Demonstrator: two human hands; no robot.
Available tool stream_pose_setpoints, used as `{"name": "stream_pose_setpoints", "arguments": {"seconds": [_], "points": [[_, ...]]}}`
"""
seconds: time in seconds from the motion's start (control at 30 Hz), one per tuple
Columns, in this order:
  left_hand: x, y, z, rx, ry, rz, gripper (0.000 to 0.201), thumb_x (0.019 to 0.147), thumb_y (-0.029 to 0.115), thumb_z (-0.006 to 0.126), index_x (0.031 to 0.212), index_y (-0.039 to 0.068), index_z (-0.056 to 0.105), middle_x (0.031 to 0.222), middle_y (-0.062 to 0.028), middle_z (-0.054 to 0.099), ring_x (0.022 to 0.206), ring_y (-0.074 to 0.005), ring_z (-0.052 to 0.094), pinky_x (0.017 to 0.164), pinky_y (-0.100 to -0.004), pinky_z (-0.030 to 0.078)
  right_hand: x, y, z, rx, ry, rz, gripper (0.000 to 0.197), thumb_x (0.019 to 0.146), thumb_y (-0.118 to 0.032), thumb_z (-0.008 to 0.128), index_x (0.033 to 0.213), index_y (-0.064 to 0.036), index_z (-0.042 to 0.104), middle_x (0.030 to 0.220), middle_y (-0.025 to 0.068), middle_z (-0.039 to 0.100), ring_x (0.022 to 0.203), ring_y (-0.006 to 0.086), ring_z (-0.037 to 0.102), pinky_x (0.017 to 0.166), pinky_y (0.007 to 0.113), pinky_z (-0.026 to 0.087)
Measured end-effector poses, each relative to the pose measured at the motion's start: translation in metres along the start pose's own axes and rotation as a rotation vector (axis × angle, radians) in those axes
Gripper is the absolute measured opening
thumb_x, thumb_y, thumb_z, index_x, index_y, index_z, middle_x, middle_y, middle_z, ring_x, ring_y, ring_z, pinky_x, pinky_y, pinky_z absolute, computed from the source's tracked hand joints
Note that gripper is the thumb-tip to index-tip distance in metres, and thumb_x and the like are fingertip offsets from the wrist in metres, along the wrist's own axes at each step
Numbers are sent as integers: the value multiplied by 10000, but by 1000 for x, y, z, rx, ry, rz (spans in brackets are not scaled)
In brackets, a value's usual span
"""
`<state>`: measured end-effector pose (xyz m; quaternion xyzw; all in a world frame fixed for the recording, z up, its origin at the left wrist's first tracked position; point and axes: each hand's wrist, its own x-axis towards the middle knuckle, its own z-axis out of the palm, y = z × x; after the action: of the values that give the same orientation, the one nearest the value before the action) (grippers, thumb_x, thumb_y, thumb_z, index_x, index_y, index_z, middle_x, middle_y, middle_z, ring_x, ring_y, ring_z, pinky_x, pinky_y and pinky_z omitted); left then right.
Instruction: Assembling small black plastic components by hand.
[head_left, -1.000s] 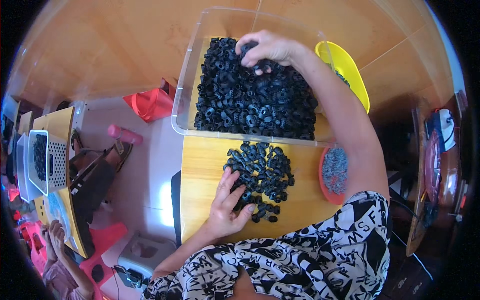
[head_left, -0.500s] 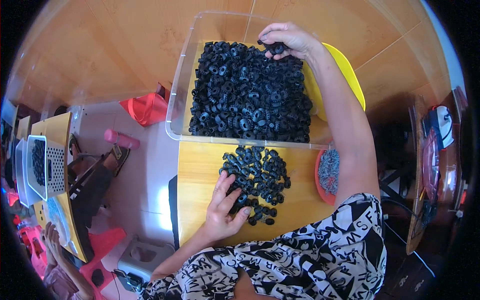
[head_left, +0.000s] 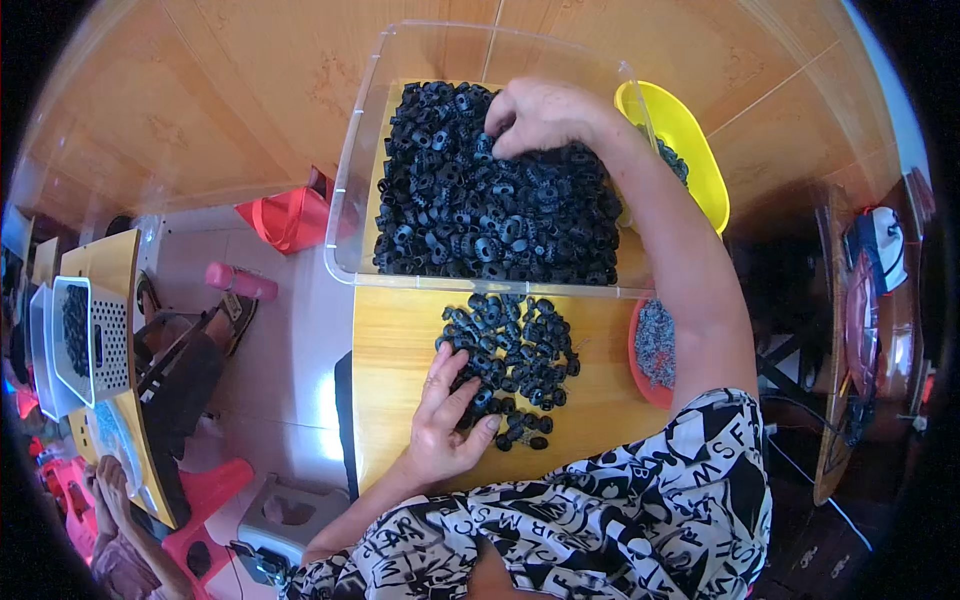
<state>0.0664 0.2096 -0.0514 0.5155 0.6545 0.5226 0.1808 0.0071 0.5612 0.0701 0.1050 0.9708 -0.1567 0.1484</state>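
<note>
A clear plastic bin point(head_left: 343, 215) holds a deep heap of small black plastic cord locks point(head_left: 470, 190) with round holes. My right hand point(head_left: 545, 118) reaches over the bin's far side, fingers curled down onto the heap. Its fingertips are partly hidden, and I cannot make out what is between them. On the yellow wooden table, nearer me, lies a loose cluster of similar black cord locks point(head_left: 520, 350). Spread flat at the left edge of that cluster, my left hand point(head_left: 440, 420) touches some pieces with its fingers and grips none.
A yellow basin point(head_left: 705, 170) with dark pieces stands right of the bin. Below it, a red bowl point(head_left: 634, 350) of small grey parts is partly covered by my right arm. On the floor at left are a red bag point(head_left: 285, 220) and pink bottle point(head_left: 242, 281). Another person's hands point(head_left: 115, 490) rest at a side table.
My right hand has moved left and toward me, down onto the heap; the pieces seen in it before no longer show. The bin has shifted slightly left. My left hand stays put.
</note>
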Motion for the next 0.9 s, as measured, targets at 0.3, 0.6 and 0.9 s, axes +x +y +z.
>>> {"name": "stream_pose_setpoints", "arguments": {"seconds": [0.3, 0.6, 0.9], "points": [[1, 0, 2, -13, 4, 13, 374, 699, 105, 720, 967, -123, 593, 1233, -311, 455, 1260, -461, 343, 1017, -481, 317, 22, -3, 52, -56, -135, 20, 1043, 662, -404, 766, 1423, -37, 155, 1381, 368, 163, 1202, 411, 410, 997, 353, 375], [-1, -1, 3, 15, 10, 23, 370, 692, 116, 725, 961, -110, 606, 1213, -286, 477, 1239, -452, 373, 1007, -470, 333, 26, -22, 60, -26, -24, 169, 873, 658, -241, 714, 1378, -12, 275, 1210, 294, 409, 1056, 416, 493, 914, 400, 425], [-3, 1, 0, -23, 4, 3, 373, 737, 122, 702, 1006, -102, 574, 1255, -297, 441, 1268, -460, 329, 1026, -504, 292, 26, 3, 22, 1056, -155, 106, 372, 677, -55, 617, 1040, -12, 544, 799, 111, 613, 570, 162, 618, 332, 262, 425]]}}
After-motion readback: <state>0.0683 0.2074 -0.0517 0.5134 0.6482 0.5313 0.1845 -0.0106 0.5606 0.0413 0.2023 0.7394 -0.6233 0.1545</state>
